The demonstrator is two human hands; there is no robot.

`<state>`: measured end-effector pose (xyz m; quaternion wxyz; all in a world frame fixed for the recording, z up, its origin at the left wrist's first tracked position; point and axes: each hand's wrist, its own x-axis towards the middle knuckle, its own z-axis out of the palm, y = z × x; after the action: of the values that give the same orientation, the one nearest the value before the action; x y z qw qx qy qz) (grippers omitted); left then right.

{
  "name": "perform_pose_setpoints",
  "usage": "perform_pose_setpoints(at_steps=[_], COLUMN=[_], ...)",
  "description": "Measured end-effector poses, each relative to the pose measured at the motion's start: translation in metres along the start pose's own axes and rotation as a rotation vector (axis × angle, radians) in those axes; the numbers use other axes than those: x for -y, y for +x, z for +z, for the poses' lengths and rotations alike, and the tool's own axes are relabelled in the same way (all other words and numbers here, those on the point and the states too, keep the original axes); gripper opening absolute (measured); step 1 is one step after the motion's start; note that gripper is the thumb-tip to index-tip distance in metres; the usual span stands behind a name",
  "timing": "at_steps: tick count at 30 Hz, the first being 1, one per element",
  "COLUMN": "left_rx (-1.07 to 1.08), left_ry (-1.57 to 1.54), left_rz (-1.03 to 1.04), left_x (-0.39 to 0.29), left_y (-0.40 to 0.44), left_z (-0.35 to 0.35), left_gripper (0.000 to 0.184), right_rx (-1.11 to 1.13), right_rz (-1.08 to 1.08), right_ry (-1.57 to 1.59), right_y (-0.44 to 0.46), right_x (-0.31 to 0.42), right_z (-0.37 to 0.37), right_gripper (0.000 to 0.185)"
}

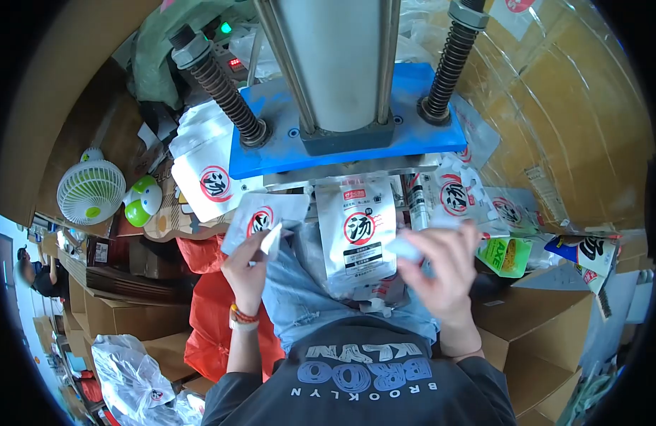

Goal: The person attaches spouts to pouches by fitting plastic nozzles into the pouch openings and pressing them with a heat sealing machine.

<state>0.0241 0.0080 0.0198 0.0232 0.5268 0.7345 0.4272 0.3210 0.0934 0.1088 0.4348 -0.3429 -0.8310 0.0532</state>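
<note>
Left hand (245, 275) pinched, right hand (443, 273) well apart, loosely curled.

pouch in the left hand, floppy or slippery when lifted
The pouch probably flexes easily, since it looks thin and flat. It seems light: the left hand holds it near one edge. Its shiny surface may feel slippery.

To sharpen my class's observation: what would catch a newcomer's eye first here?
First, probably the bright blue metal plate under a large grey cylinder at top centre. Below it, a silver-white pouch with a red-ringed black character stands out, between the left hand, holding a similar pouch, and the blurred right hand. On the left side is a round white-and-green fan.
</note>
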Motion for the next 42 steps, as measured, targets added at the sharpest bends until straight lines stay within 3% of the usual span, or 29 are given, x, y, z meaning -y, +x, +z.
perform_pose_setpoints(at_steps=[1, 3, 7, 9, 13, 15, 18, 20, 25, 26, 28, 29, 31, 33, 35, 36, 38, 39, 40, 41, 42], left_rx=[0.016, 0.023, 0.14, 0.313, 0.438, 0.537, 0.575, 0.519, 0.429, 0.427, 0.502, 0.555, 0.36, -0.077, 0.285, 0.269, 0.165, 0.098, 0.064, 0.025, 0.041], left_ry=[-0.025, 0.124, 0.016, -0.201, -0.397, -0.493, -0.751, -0.958, -1.152, -1.148, -1.026, -0.838, -0.363, 0.838, 0.636, 0.655, 0.281, 0.224, -0.006, -0.239, -0.252], left_rz=[-0.001, 0.334, 0.555, 0.552, 0.253, -0.021, -0.433, -0.574, -0.709, -0.711, -0.662, -0.525, -0.375, 0.108, 0.091, 0.213, 0.188, -0.007, -0.128, -0.247, -0.262], left_x=[-0.016, -0.047, -0.084, -0.092, -0.084, -0.062, -0.054, -0.063, -0.061, -0.058, -0.043, -0.039, -0.03, 0.03, 0.063, 0.061, 0.065, 0.063, 0.058, 0.049, 0.032], left_y=[-0.005, -0.004, -0.001, 0.0, -0.009, -0.018, -0.011, 0.006, 0.031, 0.032, 0.031, 0.037, 0.064, 0.062, 0.051, 0.038, 0.026, 0.014, 0.009, 0.006, 0.002], left_z=[-0.003, -0.006, -0.025, -0.036, 0.009, 0.045, 0.075, 0.083, 0.096, 0.098, 0.099, 0.089, 0.049, 0.043, 0.031, 0.025, 0.015, 0.01, 0.007, 0.005, -0.002], left_gripper=[0.037, 0.041, 0.034, 0.034, 0.016, 0.019, 0.023, 0.024, 0.021, 0.021, 0.027, 0.032, 0.055, 0.084, 0.096, 0.079, 0.053, 0.028, 0.021, 0.016, 0.019], right_rx=[0.014, 0.049, 0.082, 0.155, 0.224, 0.164, -0.104, -0.4, -0.448, -0.371, -0.284, -0.281, -0.264, -0.188, -0.032, -0.038, -0.135, -0.128, -0.125, -0.14, -0.156], right_rz=[-0.038, -0.101, -0.265, -0.23, -0.039, 0.092, 0.189, 0.285, 0.445, 0.422, 0.342, 0.344, 0.269, 0.329, 0.417, 0.409, 0.445, 0.375, 0.379, 0.223, 0.065], right_ry=[-0.041, -0.101, -0.011, 0.222, 0.158, 0.101, 0.293, 0.604, 1.014, 1.107, 1.129, 1.135, 1.053, 0.979, 0.875, 0.879, 0.941, 0.843, 0.845, 0.626, 0.402], right_y=[0.001, 0.002, 0.001, 0.007, 0.002, 0.004, -0.006, -0.009, -0.027, -0.033, -0.032, -0.028, -0.02, -0.022, -0.021, -0.018, -0.017, -0.015, -0.012, -0.008, -0.006], right_x=[0.007, 0.014, 0.027, 0.026, 0.004, 0.0, -0.012, -0.012, -0.035, -0.038, -0.039, -0.036, -0.032, -0.029, -0.027, -0.022, -0.01, -0.007, -0.001, 0.004, 0.008], right_z=[0.008, 0.033, 0.018, -0.005, 0.011, 0.014, -0.006, -0.017, -0.017, -0.016, -0.014, -0.017, -0.023, -0.024, -0.02, -0.014, -0.004, -0.01, -0.017, -0.023, -0.026], right_gripper=[0.034, 0.042, 0.047, 0.048, 0.054, 0.057, 0.044, 0.039, 0.045, 0.045, 0.04, 0.04, 0.035, 0.036, 0.035, 0.035, 0.029, 0.024, 0.024, 0.025, 0.026])
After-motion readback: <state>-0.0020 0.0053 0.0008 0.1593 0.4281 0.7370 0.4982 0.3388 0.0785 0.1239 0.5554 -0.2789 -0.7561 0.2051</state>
